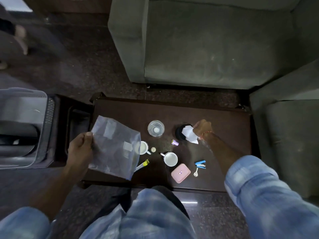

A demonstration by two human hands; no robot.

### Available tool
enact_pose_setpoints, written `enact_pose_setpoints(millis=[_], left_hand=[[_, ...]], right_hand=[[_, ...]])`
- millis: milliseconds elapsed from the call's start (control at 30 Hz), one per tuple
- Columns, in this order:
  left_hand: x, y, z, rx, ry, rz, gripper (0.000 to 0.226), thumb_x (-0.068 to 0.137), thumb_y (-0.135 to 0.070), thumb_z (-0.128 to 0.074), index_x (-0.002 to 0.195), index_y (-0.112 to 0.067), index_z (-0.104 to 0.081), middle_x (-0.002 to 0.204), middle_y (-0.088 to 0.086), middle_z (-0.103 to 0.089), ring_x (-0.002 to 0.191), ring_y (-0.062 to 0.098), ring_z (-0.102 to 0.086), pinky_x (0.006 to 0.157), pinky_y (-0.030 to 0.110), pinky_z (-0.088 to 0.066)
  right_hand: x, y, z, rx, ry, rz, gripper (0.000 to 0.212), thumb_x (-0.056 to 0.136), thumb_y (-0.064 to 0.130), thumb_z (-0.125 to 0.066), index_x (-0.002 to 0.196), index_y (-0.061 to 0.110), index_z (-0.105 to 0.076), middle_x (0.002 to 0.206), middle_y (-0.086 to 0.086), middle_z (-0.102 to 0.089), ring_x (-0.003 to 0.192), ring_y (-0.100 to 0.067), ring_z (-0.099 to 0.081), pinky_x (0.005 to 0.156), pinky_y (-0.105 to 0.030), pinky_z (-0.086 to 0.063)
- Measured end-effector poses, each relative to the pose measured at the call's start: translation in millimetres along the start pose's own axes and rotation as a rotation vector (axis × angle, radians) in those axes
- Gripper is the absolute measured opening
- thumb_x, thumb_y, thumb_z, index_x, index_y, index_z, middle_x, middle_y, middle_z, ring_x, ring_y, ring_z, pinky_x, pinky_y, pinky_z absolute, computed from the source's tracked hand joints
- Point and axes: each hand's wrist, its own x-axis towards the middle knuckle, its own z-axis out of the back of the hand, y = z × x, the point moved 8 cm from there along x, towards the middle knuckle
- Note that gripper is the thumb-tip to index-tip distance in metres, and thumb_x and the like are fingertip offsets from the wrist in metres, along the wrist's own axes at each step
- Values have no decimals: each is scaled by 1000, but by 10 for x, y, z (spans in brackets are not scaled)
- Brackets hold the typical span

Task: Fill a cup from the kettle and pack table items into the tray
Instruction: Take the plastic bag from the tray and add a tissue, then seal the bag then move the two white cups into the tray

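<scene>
1. Left hand (80,149) pinches the edge of a clear, crinkled plastic bag (114,147), held over the left end of the dark brown wooden tabletop (215,118). The bag partly covers one white enamel mug (143,147).
2. Right hand (202,127) is closed around a crumpled white paper tissue (189,134), just above a black round lidded container (181,134) near the far edge; whether this is the kettle cannot be told.
3. Clear glass tumbler (155,128) stands near the far edge, centre. It looks to hold liquid, so filling is probably done; uncertain.
4. Judged unpacked, lying loose on the tabletop: second white mug (170,158), small purple cap (175,142), pink rounded case (180,173), blue stapler (200,164), silver key (195,172), yellow-tipped tool (144,163) by the near edge.
5. Grey plastic tray (25,100) sits off the left end, well apart from the items. Packing appears hardly begun.
6. Room: grey upholstered sofa (215,40) beyond the far edge, dark speckled floor (82,69), dim light.
</scene>
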Motion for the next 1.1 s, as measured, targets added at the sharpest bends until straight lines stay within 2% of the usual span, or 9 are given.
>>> enact_pose_setpoints(millis=[233, 333, 500, 667, 767, 867, 967, 1034, 1100], left_hand=[[-212, -207, -81, -12, -29, 22, 40, 100, -39, -45, 65, -21, -53, 63, 2, -43, 60, 18, -39, 57, 33, -35], [-284, -255, -110, 1, -29, 37, 42, 101, -38, -45, 65, -19, -53, 64, 3, -46, 61, 19, -41, 58, 35, -37], [-365, -236, -197, -5, -5, 82, 41, 101, -38, -46, 88, -1, -59, 79, 11, -55, 75, 23, -49, 69, 40, -44], [-383, -286, -308, 10, 25, 67, 34, 100, -38, -47, 79, -18, -65, 78, 6, -61, 75, 23, -55, 70, 41, -49], [-360, -421, -364, 9, 62, 27, 34, 100, -38, -48, 74, -25, -66, 72, 1, -62, 71, 21, -57, 68, 41, -50], [-356, -652, -453, 18, 229, -52, 34, 99, -40, -49, 75, -24, -66, 66, -6, -62, 65, 15, -59, 63, 37, -50], [-394, -942, -514, -29, 431, -121, 34, 98, -40, -49, 78, -20, -67, 70, -3, -65, 64, 12, -62, 61, 30, -53], [-442, -1157, -505, -80, 548, -165, 34, 99, -36, -49, 74, -21, -67, 67, -6, -65, 62, 7, -61, 58, 21, -51], [-485, -1351, -458, -76, 627, -219, 35, 100, -32, -49, 70, -22, -65, 64, -9, -63, 59, 2, -58, 55, 17, -49]], right_hand=[[302, 74, -230, -153, 59, 21, 39, 102, 18, -34, 135, 5, -49, 143, -15, -45, 133, -30, -42, 107, -34, -33], [337, 34, -293, -128, 36, 8, 38, 97, 18, -47, 131, 1, -50, 138, -19, -49, 129, -34, -46, 106, -34, -36], [281, -48, -314, -59, -73, 20, 32, 85, 11, -61, 114, -3, -61, 124, -27, -58, 114, -40, -59, 96, -41, -48], [68, -140, -84, 79, -198, 43, 45, 82, 18, -69, 119, -4, -57, 124, -26, -57, 115, -39, -57, 95, -39, -46], [-230, 76, 156, 202, -303, 177, 47, 79, 23, -74, 118, 2, -60, 118, -19, -63, 111, -34, -60, 95, -35, -45], [-665, 528, 172, 531, -121, 270, 47, 73, 38, -80, 113, 21, -63, 111, -1, -68, 99, -15, -64, 88, -27, -50], [-1229, 1171, 22, 783, 291, 437, 64, 66, 42, -84, 123, 29, -57, 128, 1, -62, 115, -9, -58, 99, -26, -45], [-1571, 1476, -74, 826, 495, 486, 75, 68, 34, -82, 135, 24, -49, 134, -3, -58, 123, -12, -54, 105, -31, -44], [-1807, 1650, -119, 867, 619, 500, 62, 77, 14, -78, 133, 15, -51, 120, -10, -66, 110, -18, -63, 97, -35, -52]])
